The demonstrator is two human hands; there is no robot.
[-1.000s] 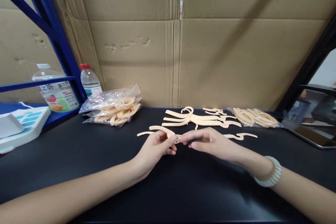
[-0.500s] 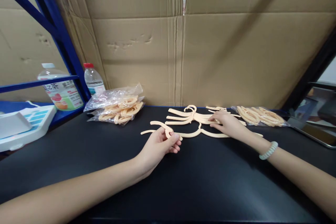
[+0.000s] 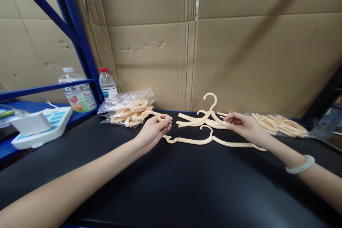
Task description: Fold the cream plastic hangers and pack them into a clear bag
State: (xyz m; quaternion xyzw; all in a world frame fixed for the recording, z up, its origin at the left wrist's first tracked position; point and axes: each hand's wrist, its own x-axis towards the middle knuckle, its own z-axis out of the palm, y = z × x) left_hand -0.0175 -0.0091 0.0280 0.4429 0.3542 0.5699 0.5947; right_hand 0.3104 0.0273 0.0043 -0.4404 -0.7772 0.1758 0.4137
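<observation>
Pinched in my left hand [image 3: 157, 128] is a small curved hanger end piece [image 3: 147, 113], partly hidden by the fingers. My right hand [image 3: 242, 124] grips the right end of a cream plastic hanger body [image 3: 210, 108], which is raised with its hook pointing up. Beneath and behind it, other hanger bodies [image 3: 184, 124] lie on the black table, partly covered. Closer to me lies one more hanger [image 3: 197, 141], flat, with hooked end pieces at its left and right ends.
On the left, a clear plastic bag [image 3: 130, 112] holds more cream parts; a second bag [image 3: 280, 124] lies at right. Behind stand a red-capped bottle [image 3: 107, 83], a labelled bottle [image 3: 80, 96] and a cardboard wall [image 3: 155, 57]. A white device [image 3: 42, 124] sits far left.
My right hand has taken hold of a hanger body and tilted it up off the pile. My left hand has moved up and left with the end piece, uncovering the front hanger's left end.
</observation>
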